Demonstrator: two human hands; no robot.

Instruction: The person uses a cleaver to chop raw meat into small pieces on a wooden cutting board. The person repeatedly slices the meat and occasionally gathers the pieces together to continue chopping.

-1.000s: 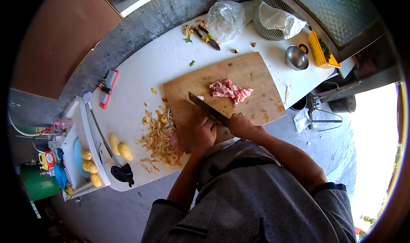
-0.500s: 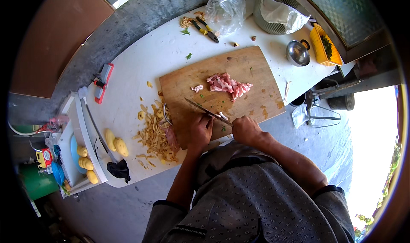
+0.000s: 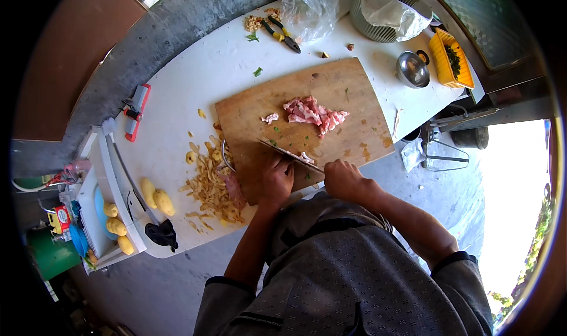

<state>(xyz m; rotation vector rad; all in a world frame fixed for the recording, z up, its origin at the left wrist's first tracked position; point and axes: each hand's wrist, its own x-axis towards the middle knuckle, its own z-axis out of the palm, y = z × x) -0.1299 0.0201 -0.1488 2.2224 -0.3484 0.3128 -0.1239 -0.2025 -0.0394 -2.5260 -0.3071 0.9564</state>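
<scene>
My right hand (image 3: 345, 180) is closed round the handle of a kitchen knife (image 3: 290, 154). Its blade slants toward the far left, low over the near part of a wooden cutting board (image 3: 248, 114). Just on the near side of the blade is my left hand (image 3: 276, 181), fingers curled in; whatever they hold is hidden. A small whitish scrap of meat (image 3: 306, 157) lies by the blade's far side. Farther back on the board sits a pile of raw pink meat (image 3: 316, 115), with a small piece of fatty meat (image 3: 270, 118) to its left.
Peelings (image 3: 209, 185) heap left of the board, with potatoes (image 3: 156, 196) beyond them. Pliers (image 3: 284, 36), a clear plastic bag (image 3: 310, 11) and a grey-green basket (image 3: 378, 28) stand at the back. A metal bowl (image 3: 412, 70) and a yellow basket (image 3: 451, 58) are at the right.
The knife has turned slightly, showing more of its blade's side, and its tip sits a little farther right on the board. Both hands stay in nearly the same places.
</scene>
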